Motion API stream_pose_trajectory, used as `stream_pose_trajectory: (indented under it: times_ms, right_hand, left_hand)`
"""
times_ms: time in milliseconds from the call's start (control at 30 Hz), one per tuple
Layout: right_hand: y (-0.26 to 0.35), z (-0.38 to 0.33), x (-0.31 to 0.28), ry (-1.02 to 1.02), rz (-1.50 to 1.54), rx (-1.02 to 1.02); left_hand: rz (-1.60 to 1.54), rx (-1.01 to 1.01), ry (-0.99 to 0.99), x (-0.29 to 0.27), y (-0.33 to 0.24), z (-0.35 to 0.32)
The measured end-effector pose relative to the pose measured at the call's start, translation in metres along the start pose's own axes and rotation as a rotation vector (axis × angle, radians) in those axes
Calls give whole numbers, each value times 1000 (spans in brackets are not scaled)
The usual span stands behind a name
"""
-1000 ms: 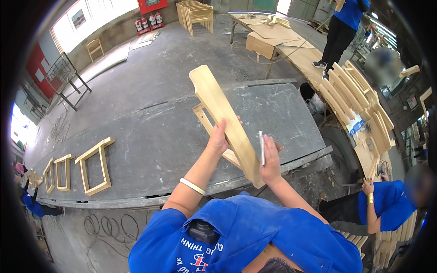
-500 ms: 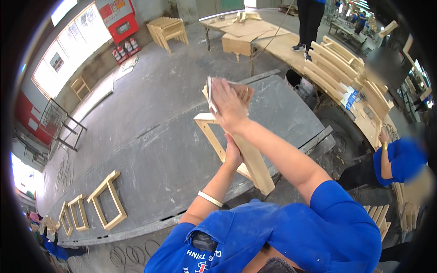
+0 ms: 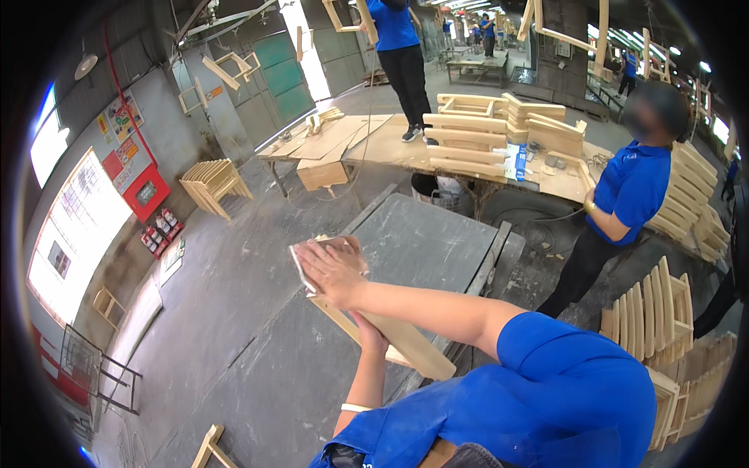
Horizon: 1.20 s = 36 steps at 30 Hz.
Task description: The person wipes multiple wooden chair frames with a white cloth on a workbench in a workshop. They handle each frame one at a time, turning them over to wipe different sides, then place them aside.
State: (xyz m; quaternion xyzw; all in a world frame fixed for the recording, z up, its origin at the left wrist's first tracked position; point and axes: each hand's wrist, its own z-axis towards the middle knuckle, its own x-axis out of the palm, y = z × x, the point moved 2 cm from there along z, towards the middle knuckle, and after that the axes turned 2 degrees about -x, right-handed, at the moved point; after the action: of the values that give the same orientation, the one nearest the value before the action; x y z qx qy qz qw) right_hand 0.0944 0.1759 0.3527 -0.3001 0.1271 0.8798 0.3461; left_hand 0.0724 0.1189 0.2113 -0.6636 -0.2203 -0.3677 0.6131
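Observation:
A pale wooden frame is held at a tilt over the grey worktable. My left hand grips its side from below, fingers wrapped behind the wood. On the frame's far end, my right hand presses a flat brown sanding pad, its fingers laid along the top. The pad's pale edge shows at the fingertips, and its underside is hidden.
Part of another wooden frame shows at the lower left. Beyond the table stands a long bench bearing stacked wooden parts. A co-worker in blue stands at right, near stacked frames. Another person stands on the bench.
The view has tilted up and turned right, bringing more of the bench and the co-worker into sight. Both hands keep their hold on the frame and the pad.

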Motion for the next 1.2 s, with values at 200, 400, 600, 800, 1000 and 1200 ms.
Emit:
stream_pose_trajectory:
  times_ms: [200, 400, 600, 800, 1000, 1200]
  right_hand:
    - [41, -98, -30, 106, -85, 92]
    - [42, -93, -35, 110, -104, 84]
    - [-3, 23, 7, -123, -14, 48]
    - [39, -76, -21, 70, -119, 122]
    - [20, -27, -7, 26, -84, 82]
    - [1, 16, 22, -88, -140, 101]
  left_hand:
    - [-38, -171, 8, -13, -20, 13]
    - [80, -38, -60, -18, -10, 12]
    - [-60, -40, 5, -11, -5, 4]
    - [68, 40, 112, -36, -1, 19]
    - [67, 7, 79, -21, -6, 10]
    - [98, -7, 27, -8, -24, 30]
